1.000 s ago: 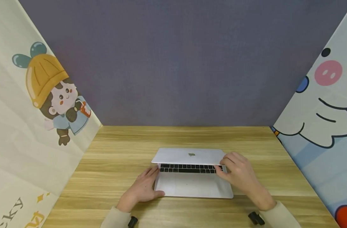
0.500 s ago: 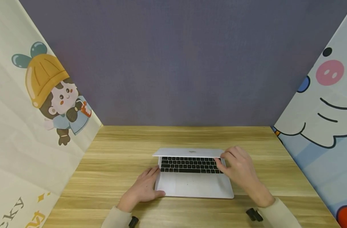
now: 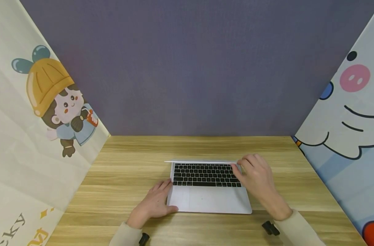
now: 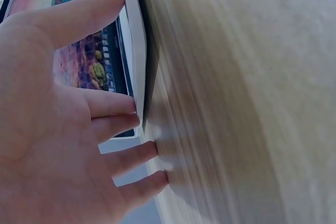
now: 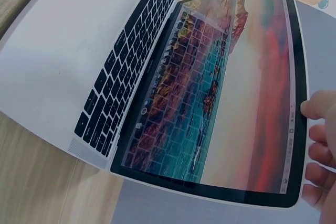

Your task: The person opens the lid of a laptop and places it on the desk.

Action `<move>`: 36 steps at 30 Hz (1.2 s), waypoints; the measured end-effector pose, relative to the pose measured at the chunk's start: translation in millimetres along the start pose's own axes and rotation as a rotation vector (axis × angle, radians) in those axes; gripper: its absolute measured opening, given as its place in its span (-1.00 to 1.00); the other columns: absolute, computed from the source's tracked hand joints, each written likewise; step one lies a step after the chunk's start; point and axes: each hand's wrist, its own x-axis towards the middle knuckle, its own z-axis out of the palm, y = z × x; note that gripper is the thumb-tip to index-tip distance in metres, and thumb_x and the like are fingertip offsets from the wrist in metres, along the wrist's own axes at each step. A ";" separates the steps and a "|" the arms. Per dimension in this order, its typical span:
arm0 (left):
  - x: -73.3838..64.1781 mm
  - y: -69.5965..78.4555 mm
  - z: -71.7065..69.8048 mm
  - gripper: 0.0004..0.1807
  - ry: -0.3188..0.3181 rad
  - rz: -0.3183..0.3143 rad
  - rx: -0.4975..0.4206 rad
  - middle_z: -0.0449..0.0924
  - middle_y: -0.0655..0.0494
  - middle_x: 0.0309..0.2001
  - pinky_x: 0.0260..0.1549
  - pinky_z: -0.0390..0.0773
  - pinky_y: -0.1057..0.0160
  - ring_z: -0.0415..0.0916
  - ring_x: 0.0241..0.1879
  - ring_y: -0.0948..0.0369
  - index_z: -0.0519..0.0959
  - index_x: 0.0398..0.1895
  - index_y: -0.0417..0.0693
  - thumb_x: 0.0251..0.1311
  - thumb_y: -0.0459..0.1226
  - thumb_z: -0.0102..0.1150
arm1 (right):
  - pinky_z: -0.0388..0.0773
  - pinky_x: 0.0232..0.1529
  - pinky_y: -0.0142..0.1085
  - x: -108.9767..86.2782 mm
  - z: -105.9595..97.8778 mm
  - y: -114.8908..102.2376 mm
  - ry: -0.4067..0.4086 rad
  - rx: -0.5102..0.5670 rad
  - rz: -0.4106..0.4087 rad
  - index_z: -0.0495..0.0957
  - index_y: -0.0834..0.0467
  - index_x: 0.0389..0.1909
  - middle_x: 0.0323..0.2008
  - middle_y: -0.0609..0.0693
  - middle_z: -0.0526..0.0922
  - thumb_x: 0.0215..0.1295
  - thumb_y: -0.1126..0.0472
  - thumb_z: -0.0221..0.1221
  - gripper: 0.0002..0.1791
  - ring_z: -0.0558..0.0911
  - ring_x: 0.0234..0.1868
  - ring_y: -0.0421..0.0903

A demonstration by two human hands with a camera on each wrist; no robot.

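A silver laptop point(image 3: 209, 201) sits on the table with its black keyboard point(image 3: 205, 175) exposed. Its lid point(image 3: 202, 161) stands raised, seen almost edge-on from the head. The screen point(image 5: 247, 93) is lit with a colourful seaside picture in the right wrist view. My right hand point(image 3: 258, 177) pinches the lid's edge at its right corner, thumb on the screen side and fingers behind. My left hand point(image 3: 154, 201) rests along the base's left edge, thumb at the front corner; in the left wrist view its fingers point(image 4: 113, 103) are straight against the edge.
The wooden table point(image 3: 128, 150) extends around the laptop. A dark grey panel point(image 3: 187, 68) rises at the back, with cartoon-printed sheets at the left point(image 3: 21, 136) and right point(image 3: 337, 147). Small black devices hang at both wrists.
The lid has tilted further up and back, from partly covering the keyboard to nearly edge-on. My right hand has moved slightly away with it; the left hand stays in place.
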 end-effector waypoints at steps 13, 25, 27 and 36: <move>1.4 1.0 -1.2 0.10 -0.018 -0.013 0.006 0.12 -0.22 0.55 0.38 0.19 -0.32 0.10 0.47 -0.29 0.23 0.51 -0.32 0.07 0.21 0.37 | 0.52 -0.49 -0.05 9.4 5.6 1.4 0.030 -0.056 0.029 0.67 0.32 -0.50 -0.51 0.14 0.66 0.31 0.08 0.19 -0.62 0.57 -0.49 0.12; 1.9 1.1 -1.8 0.12 -0.030 -0.016 0.004 0.11 -0.22 0.55 0.39 0.17 -0.31 0.07 0.48 -0.28 0.22 0.51 -0.34 0.07 0.22 0.36 | 0.51 -0.47 -0.07 18.1 9.9 3.7 0.024 -0.068 0.072 0.68 0.33 -0.48 -0.50 0.15 0.67 0.19 0.11 0.28 -0.69 0.55 -0.48 0.13; 1.9 1.1 -1.8 0.12 -0.032 -0.016 0.004 0.11 -0.22 0.55 0.40 0.16 -0.31 0.07 0.49 -0.28 0.21 0.51 -0.34 0.08 0.22 0.36 | 0.51 -0.46 -0.06 19.3 10.5 4.6 0.018 -0.076 0.076 0.67 0.33 -0.48 -0.50 0.15 0.67 0.20 0.10 0.28 -0.68 0.56 -0.47 0.14; 0.5 1.7 -2.2 0.11 -0.030 -0.011 -0.004 0.12 -0.24 0.54 0.40 0.17 -0.31 0.09 0.48 -0.28 0.22 0.51 -0.35 0.08 0.21 0.36 | 0.54 -0.39 -0.04 24.3 14.7 9.2 0.020 -0.085 0.083 0.67 0.33 -0.46 -0.46 0.17 0.69 0.21 0.10 0.30 -0.68 0.58 -0.42 0.17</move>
